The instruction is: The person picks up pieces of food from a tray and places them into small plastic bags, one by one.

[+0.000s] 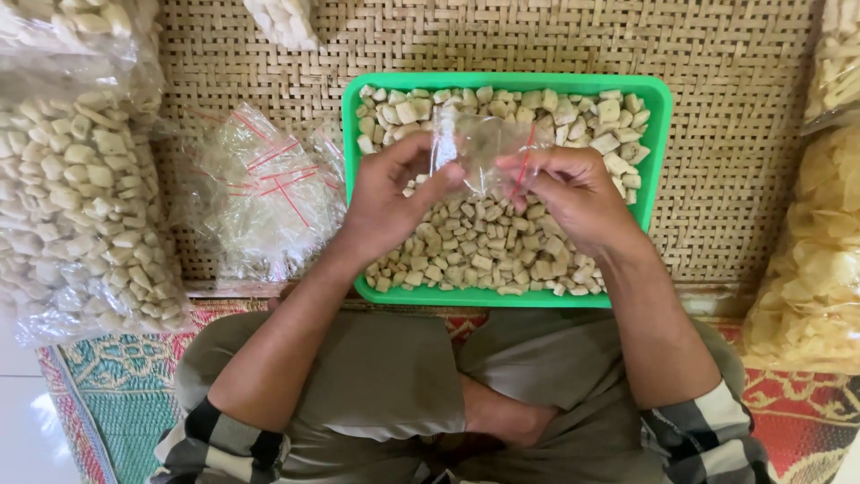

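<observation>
Woven mat (735, 179) fills the top half. Patterned rug (107, 385) runs along 6 o'clock, under the seated person's crossed legs (403, 385).

Big bag of pale snack pieces (72, 197) at 9 o'clock, on its side. Another bag, yellowish chips (815, 269), at 3 o'clock. More bags cut off at 11, 12 and 1 o'clock.

Green tray (351, 125) sits centre, slightly toward 12, filled with small beige snack pieces (484, 242). Pile of empty clear bags with red strips (260, 193) lies just beside the tray at its 9 o'clock.

Left hand (385, 202) and right hand (573, 193) hover over the tray middle. Between them, one small clear bag (479, 143), held upright above the pieces.

Left thumb and fingers are pinched closed on the bag's left edge, thumb at its 8 o'clock. Right fingers curl closed on the right edge, at the red strip, at 4 o'clock of the bag. Most of the bag sticks up toward 12 past both sets of fingertips. Bag looks empty. Whether its mouth is open, cannot tell.

Checked sleeves (708, 439) show at 5 and 7 o'clock.
</observation>
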